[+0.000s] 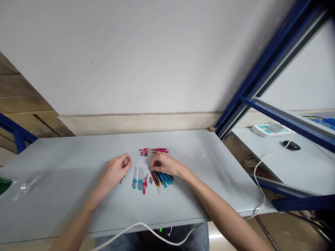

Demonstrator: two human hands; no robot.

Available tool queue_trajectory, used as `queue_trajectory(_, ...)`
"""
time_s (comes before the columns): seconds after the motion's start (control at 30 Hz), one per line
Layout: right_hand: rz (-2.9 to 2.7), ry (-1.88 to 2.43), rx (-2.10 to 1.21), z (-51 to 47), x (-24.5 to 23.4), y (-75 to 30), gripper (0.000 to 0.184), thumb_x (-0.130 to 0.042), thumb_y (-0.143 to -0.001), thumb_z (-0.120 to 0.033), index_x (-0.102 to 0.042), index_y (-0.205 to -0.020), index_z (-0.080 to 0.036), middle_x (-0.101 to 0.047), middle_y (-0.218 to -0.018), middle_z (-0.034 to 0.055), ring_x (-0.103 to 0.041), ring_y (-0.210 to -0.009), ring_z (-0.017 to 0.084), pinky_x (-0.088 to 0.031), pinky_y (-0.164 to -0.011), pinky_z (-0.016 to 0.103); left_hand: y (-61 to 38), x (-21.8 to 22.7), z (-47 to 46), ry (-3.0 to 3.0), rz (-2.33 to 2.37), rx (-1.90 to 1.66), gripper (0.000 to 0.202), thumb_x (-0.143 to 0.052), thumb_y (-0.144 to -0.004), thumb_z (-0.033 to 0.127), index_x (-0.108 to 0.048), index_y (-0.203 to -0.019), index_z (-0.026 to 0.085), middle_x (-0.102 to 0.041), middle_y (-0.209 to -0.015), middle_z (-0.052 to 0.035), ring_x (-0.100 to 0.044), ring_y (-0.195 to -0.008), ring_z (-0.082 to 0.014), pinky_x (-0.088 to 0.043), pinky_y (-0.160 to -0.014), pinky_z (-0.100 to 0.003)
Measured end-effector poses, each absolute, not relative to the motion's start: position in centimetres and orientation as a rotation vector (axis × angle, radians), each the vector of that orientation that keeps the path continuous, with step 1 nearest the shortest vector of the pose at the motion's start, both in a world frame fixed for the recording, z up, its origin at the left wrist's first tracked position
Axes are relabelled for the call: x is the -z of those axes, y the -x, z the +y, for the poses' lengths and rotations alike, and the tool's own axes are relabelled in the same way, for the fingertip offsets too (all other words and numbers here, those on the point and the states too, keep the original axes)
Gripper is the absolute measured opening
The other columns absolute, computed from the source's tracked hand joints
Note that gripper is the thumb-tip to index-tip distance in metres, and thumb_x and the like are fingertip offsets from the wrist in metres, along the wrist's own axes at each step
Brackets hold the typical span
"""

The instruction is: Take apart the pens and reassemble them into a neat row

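My left hand (117, 170) is closed above the table, fingers curled together; what they hold, if anything, is hidden. A small dark metallic piece (122, 179) shows just under it, and I cannot tell whether it is held. My right hand (164, 164) has thumb and fingers pinched over the upper ends of several pen refills (156, 180) with red and black ink. Blue pen barrels (164, 179) lie partly under that hand. Between the hands are clear tubes with blue grips (135, 179), a red pen part (144, 186) and small springs (150, 180).
Red pens (154, 150) lie farther back on the grey table (78, 195). A clear plastic bag (23, 188) is at the left edge. A white cable (141, 225) crosses the front. Blue metal framing (235, 104) stands at right, with a black mouse (291, 145) beyond.
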State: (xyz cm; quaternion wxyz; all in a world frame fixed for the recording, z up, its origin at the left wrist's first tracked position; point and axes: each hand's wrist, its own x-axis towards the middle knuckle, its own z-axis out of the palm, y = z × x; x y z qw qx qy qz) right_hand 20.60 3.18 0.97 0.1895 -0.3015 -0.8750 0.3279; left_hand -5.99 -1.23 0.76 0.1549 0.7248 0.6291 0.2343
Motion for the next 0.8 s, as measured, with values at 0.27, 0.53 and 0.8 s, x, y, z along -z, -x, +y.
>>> queue_trajectory(0.27,-2.318,1.162,-0.307,3.9,-1.1,-21.5,0.002,-0.068,-0.093,-0.018,-0.067,-0.094,-0.017,-0.065,-0.093,0.0069,-0.053,-0.090,0.022,-0.040,-0.083,0.034,4.6,-1.8,-2.0,-2.151,1.676,-0.603,0.028,-0.045,-0.099,0.043,-0.062,-0.088,0.024,-0.056,-0.057,0.0056,-0.049,-0.052,-0.0141,-0.034,-0.056,-0.024)
queue_trajectory(0.53,-2.413,1.180,-0.171,4.2,-0.7,-21.8,0.003,-0.069,-0.093,-0.020,-0.068,-0.091,-0.017,-0.062,-0.096,0.0068,-0.051,-0.095,0.023,-0.039,-0.083,0.034,0.8,-3.2,2.9,-2.525,1.410,-0.852,0.025,-0.043,-0.102,0.029,-0.064,-0.092,0.020,-0.067,-0.095,-0.0061,-0.063,-0.092,-0.0209,-0.048,-0.083,-0.032)
queue_trajectory(0.8,-2.031,1.087,-0.680,3.4,-1.5,-21.2,0.017,-0.051,-0.104,-0.028,-0.063,-0.097,-0.018,-0.066,-0.085,0.0023,-0.059,-0.079,0.017,-0.043,-0.078,0.028,0.5,-1.2,2.7,-2.904,1.300,-0.905,0.022,-0.046,-0.103,0.024,-0.064,-0.115,0.019,-0.065,-0.103,-0.0085,-0.056,-0.103,-0.0250,-0.043,-0.091,-0.039)
